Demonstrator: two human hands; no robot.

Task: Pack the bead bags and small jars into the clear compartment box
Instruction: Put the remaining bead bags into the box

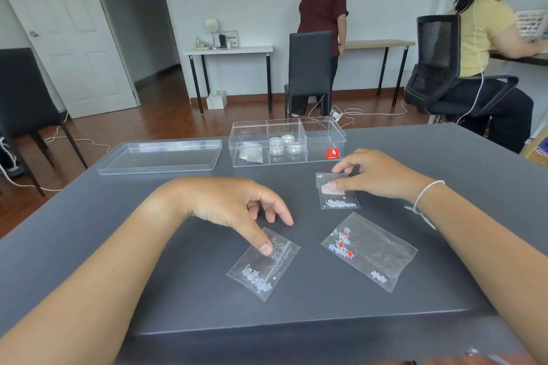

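Observation:
The clear compartment box [323, 130] stands open at the table's far side. Its left cell holds a bead bag [252, 152], its middle cell three small jars [284, 145]; the right cell looks empty. My left hand [234, 204] hovers over a bag of pale beads [264, 264], thumb pressing on its top edge. My right hand [376, 172] pinches the top of a small bead bag [338, 194] that lies flat on the table. A larger bag with red and pale beads [369, 250] lies between my arms, untouched.
The box's clear lid [161, 155] lies upside down left of the box on the dark grey table [89, 231]. Behind the table are black chairs [310, 68] and two people [323, 9] at desks along the wall.

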